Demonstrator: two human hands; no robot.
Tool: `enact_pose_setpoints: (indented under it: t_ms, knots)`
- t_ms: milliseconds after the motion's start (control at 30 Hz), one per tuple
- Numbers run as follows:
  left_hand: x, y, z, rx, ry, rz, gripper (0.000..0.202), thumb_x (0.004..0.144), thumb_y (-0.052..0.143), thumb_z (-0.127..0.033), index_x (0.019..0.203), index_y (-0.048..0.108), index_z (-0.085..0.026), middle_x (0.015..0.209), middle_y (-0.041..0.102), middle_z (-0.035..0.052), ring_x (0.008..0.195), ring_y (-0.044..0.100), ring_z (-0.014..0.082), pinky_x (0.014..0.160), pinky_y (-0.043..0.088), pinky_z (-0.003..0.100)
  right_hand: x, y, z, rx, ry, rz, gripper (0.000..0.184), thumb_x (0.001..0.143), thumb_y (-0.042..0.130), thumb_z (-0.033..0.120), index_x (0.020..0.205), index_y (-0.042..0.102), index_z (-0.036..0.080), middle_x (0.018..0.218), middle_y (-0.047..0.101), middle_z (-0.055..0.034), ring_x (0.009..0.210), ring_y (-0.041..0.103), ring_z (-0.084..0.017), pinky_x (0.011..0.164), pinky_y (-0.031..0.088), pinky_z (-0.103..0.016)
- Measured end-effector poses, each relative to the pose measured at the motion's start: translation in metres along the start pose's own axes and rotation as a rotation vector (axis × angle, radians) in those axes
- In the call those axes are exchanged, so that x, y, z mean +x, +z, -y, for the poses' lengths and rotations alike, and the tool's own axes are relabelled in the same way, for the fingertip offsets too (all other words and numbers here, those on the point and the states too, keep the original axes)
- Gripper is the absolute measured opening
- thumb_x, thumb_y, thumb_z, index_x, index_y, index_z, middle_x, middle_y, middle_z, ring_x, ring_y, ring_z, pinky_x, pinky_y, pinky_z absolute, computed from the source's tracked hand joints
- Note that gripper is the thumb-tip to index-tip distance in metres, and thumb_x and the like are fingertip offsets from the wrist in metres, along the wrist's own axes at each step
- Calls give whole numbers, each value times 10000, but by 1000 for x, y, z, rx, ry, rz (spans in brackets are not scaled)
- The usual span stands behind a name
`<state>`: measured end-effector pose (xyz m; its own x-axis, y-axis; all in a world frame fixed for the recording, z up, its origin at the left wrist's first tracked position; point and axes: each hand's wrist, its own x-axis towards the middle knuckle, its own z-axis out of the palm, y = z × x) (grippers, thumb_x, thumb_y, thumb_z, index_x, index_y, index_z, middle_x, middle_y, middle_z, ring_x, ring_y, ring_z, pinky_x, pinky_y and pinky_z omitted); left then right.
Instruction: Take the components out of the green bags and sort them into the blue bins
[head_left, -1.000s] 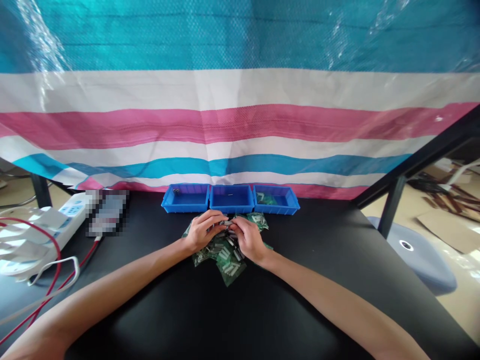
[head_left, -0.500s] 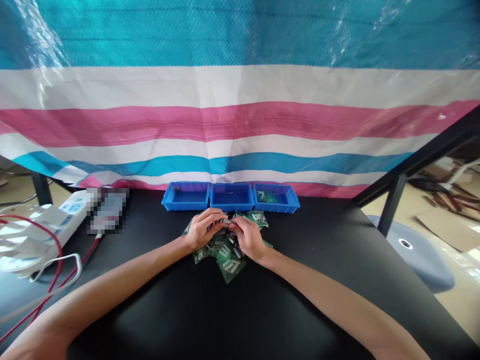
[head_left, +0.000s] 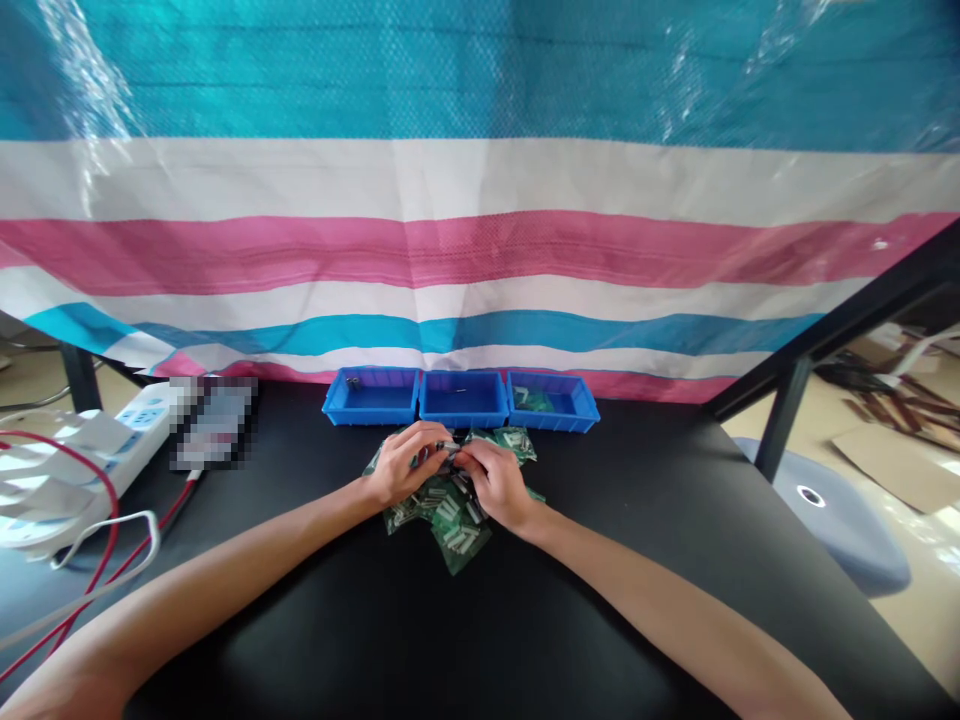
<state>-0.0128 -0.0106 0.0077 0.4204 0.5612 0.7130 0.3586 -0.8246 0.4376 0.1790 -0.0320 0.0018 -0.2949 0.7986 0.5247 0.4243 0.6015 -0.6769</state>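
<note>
My left hand (head_left: 403, 466) and my right hand (head_left: 498, 484) meet over a pile of small green-tinted plastic bags (head_left: 459, 541) with short silvery pieces inside. Between the fingertips of both hands is a small grey metal-looking piece (head_left: 450, 448), too small and too covered to name. The left fingers curl over it from the left, while the right thumb and fingers pinch it from the right. Part of the pile is hidden under the hands.
Behind the pile stand three blue bins in a row: the left bin (head_left: 373, 412) and middle bin (head_left: 463, 412) hold a few small parts, the right bin (head_left: 570, 415) green bags. A power strip (head_left: 139, 425), cables and a blurred phone-like device (head_left: 217, 425) lie left.
Both hands stay over the pile with only slight finger movement around the small metal piece. The whole view has shifted a little.
</note>
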Motion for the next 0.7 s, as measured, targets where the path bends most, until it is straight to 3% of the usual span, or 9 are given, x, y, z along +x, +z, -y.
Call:
enact_pose_setpoints:
  t_ms: [133, 267, 467, 700]
  knots:
    - [0, 1, -1, 30, -82, -3, 208, 911, 538, -225, 1097, 610, -167, 1022, 712, 88, 623, 623, 90, 613, 518, 211, 0, -1, 1, 25, -3, -12, 236, 967, 463, 255, 802, 620, 196, 728, 642, -42, 667, 603, -172, 644, 466, -270]
    - [0, 0, -3, 75, -161, 5, 225, 910, 545, -246, 1108, 629, -181, 794, 725, 17, 581, 621, 89, 623, 504, 200, 1, -3, 4, 36, -2, -19, 253, 971, 451, 273, 805, 624, 193, 730, 640, -42, 682, 610, -169, 665, 468, -267]
    - [2, -1, -6, 103, -144, -1, 195, 907, 530, -244, 1046, 645, -171, 624, 665, -28, 507, 582, 77, 593, 485, 186, 1, -4, 7, 33, 4, -30, 268, 968, 450, 286, 782, 619, 190, 718, 629, -43, 667, 599, -165, 644, 461, -266]
    - [-2, 1, -1, 137, -115, -13, 182, 891, 527, -225, 1029, 631, -168, 709, 684, 3, 556, 603, 88, 593, 489, 189, 1, -3, 5, 25, 10, -31, 271, 970, 446, 285, 780, 616, 192, 710, 620, -34, 659, 591, -156, 630, 444, -256]
